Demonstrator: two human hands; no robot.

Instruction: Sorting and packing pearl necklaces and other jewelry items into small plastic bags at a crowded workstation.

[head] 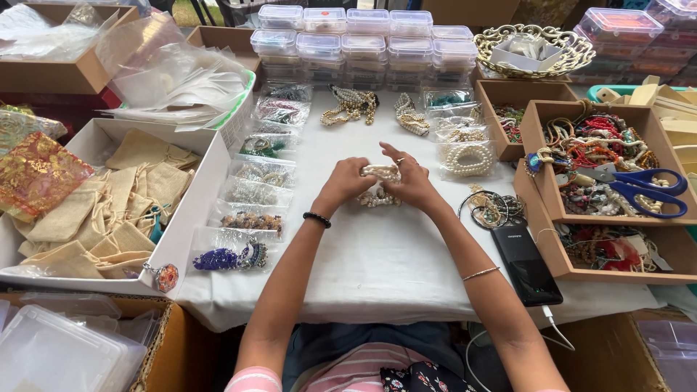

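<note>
Head view: both hands meet at the middle of a white-covered table (377, 254); left hand (348, 183) and right hand (412, 181) curl their fingers tight around a pearl bead strand (380, 174) — held between them, just above the cloth; blue scissors (646, 187) lie well right of the strand; bagged jewellery (250, 221) lines its left.
</note>
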